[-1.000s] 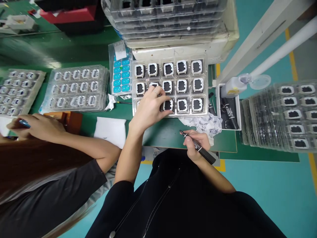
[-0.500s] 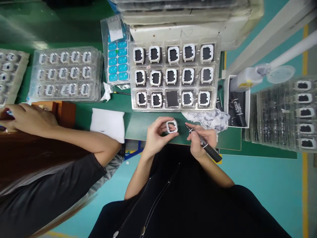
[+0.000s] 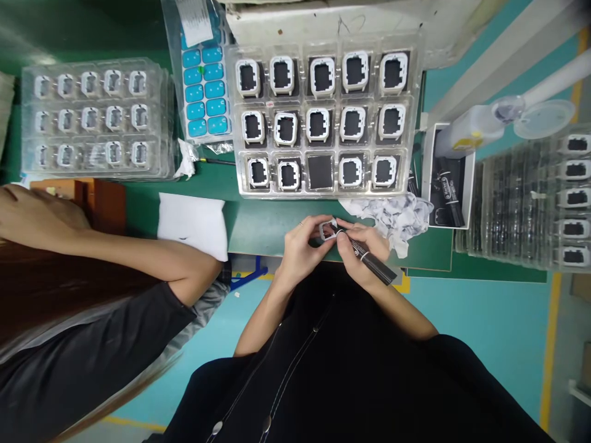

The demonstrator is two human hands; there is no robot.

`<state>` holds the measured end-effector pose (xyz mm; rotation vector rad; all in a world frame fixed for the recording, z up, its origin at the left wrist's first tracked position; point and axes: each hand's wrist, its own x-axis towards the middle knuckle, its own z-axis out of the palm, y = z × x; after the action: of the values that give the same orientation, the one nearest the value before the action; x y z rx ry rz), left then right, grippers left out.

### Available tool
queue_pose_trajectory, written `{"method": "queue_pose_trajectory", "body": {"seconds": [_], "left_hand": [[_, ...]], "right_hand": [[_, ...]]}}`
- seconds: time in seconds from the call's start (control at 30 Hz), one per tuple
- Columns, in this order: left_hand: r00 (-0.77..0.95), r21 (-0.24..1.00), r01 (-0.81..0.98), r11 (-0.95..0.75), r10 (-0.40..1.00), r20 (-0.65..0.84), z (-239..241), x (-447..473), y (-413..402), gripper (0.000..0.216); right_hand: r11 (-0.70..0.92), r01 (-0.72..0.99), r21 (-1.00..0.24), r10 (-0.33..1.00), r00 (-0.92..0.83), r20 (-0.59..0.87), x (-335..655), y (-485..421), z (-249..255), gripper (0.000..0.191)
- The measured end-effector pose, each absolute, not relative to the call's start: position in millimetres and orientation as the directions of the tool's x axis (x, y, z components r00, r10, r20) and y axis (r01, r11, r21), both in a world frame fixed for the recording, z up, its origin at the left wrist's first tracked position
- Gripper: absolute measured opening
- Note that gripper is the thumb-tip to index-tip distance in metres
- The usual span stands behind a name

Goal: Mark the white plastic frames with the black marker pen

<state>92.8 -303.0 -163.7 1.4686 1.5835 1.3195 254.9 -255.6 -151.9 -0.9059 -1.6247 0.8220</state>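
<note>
Between the thumb and fingers of my left hand is a small white square frame, tilted above the green table edge. My right hand grips a black marker pen, its tip end at the frame's right side; whether the tip touches cannot be made out. Beyond my hands lies a clear plastic tray holding several similar white frames on black pads. One pocket in its front row shows only a black pad.
Crumpled white paper lies right of my hands, near a white box with markers and a bottle. Stacked trays stand at far right and left. A co-worker's arm and a white cloth are on the left.
My right hand has brought the marker leftward to the white frame, which has turned more edge-on in my left hand. The view has shifted, and the co-worker's hand has moved left.
</note>
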Motion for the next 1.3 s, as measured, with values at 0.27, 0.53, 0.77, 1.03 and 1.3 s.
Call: {"method": "queue_pose_trajectory", "body": {"seconds": [0.27, 0.53, 0.77, 1.03, 1.3], "left_hand": [[-0.188, 0.891, 0.432, -0.139, 0.952, 0.24, -163.9, 93.5, -304.9, 0.032], [-0.183, 0.871, 0.458, -0.179, 0.94, 0.29, -165.3, 94.4, -305.2, 0.033], [-0.175, 0.846, 0.511, -0.153, 0.945, 0.277, -164.4, 94.7, -306.3, 0.03], [-0.19, 0.831, 0.536, -0.147, 0.939, 0.288, -167.7, 95.6, -307.7, 0.028], [-0.218, 0.857, 0.501, -0.12, 0.941, 0.259, -165.7, 96.4, -307.8, 0.029]], "right_hand": [[0.531, 0.158, -0.832, 0.845, -0.173, 0.506, 253.6, -252.8, -154.9, 0.013], [0.552, 0.175, -0.816, 0.832, -0.177, 0.525, 253.2, -252.2, -151.3, 0.016], [0.555, 0.241, -0.796, 0.832, -0.165, 0.53, 254.0, -253.3, -156.2, 0.011], [0.636, 0.245, -0.731, 0.771, -0.237, 0.591, 255.5, -251.2, -155.6, 0.014], [0.564, 0.238, -0.791, 0.826, -0.181, 0.534, 253.9, -252.6, -157.3, 0.013]]}}
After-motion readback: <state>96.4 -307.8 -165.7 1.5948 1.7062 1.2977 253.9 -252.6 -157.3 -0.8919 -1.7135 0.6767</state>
